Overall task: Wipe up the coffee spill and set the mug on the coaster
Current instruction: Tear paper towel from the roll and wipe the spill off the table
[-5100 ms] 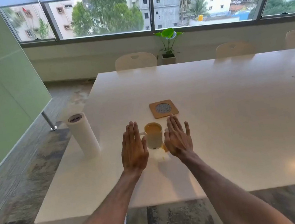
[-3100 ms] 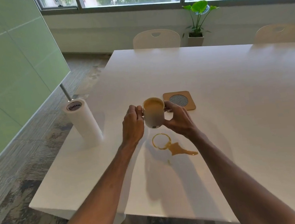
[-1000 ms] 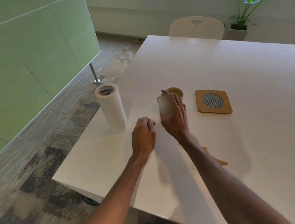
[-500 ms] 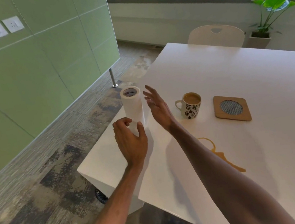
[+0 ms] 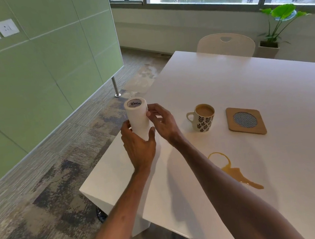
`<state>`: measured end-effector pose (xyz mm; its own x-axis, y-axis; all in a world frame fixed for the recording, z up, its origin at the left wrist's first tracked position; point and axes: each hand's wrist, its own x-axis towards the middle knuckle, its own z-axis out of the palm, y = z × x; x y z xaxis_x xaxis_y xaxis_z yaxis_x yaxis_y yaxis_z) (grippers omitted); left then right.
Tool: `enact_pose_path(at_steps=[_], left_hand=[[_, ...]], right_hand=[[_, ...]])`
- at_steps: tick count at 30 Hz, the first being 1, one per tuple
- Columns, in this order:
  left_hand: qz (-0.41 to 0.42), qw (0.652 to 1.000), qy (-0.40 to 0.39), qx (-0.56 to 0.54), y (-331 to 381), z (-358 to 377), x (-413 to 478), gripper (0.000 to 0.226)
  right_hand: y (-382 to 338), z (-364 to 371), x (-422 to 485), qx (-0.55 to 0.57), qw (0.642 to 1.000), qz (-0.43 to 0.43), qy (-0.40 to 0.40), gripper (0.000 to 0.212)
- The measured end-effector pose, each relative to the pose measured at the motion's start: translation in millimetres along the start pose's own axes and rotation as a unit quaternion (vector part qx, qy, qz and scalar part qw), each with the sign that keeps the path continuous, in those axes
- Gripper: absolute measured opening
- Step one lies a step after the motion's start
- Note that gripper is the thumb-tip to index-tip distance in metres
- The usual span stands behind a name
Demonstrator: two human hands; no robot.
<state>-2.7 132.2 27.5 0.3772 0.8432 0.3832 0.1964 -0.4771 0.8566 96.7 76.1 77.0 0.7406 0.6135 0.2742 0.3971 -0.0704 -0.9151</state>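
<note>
A white paper towel roll [image 5: 138, 117] stands upright near the table's left corner. My left hand [image 5: 139, 147] grips its lower part. The fingertips of my right hand [image 5: 162, 121] pinch the roll's right side near the top. A leaf-patterned mug [image 5: 203, 118] full of coffee stands on the white table [image 5: 227, 83], to the right of my hands. The wooden coaster [image 5: 245, 120] with a mesh centre lies just right of the mug, apart from it. A brown coffee spill [image 5: 233, 169], a ring with a streak running right, lies nearer to me.
A white chair [image 5: 226, 45] stands at the table's far side, and a potted plant [image 5: 278, 25] by the window. A green partition wall [image 5: 37, 64] runs along the left. The table corner and carpeted floor lie just beside the roll.
My left hand has closed around the base of the paper towel roll. My right hand moved from beside the roll to pinch its upper side. The mug stands where it was set down.
</note>
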Motion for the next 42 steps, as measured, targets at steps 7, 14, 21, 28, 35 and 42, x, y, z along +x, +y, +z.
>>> enact_pose_path(at_steps=[7, 14, 21, 28, 35, 42], left_hand=[[-0.016, 0.999, -0.039, -0.032, -4.6, -0.8, 13.2, 0.101], [0.029, 0.981, -0.061, -0.18, -29.8, -20.0, 2.0, 0.076], [0.029, 0.981, -0.038, -0.187, -8.8, -14.5, 2.7, 0.11], [0.023, 0.981, -0.062, -0.182, -5.4, -10.7, 18.6, 0.082], [0.027, 0.96, -0.137, -0.243, -11.2, -19.1, 28.2, 0.067], [0.006, 0.931, -0.193, -0.309, -13.1, -25.1, 35.7, 0.063]], right_hand=[[6.7, -7.7, -6.7, -0.029, 0.997, -0.019, 0.073, 0.01], [14.2, -53.5, -29.0, 0.015, 0.991, 0.032, 0.129, 0.015], [17.7, -87.9, -65.4, 0.062, 0.988, 0.018, 0.139, 0.019], [26.7, -106.8, -86.2, 0.069, 0.991, 0.025, 0.116, 0.038], [9.0, -115.9, -69.5, -0.056, 0.99, -0.041, 0.125, 0.051], [-31.0, -92.9, -14.5, -0.245, 0.956, -0.154, 0.045, 0.064]])
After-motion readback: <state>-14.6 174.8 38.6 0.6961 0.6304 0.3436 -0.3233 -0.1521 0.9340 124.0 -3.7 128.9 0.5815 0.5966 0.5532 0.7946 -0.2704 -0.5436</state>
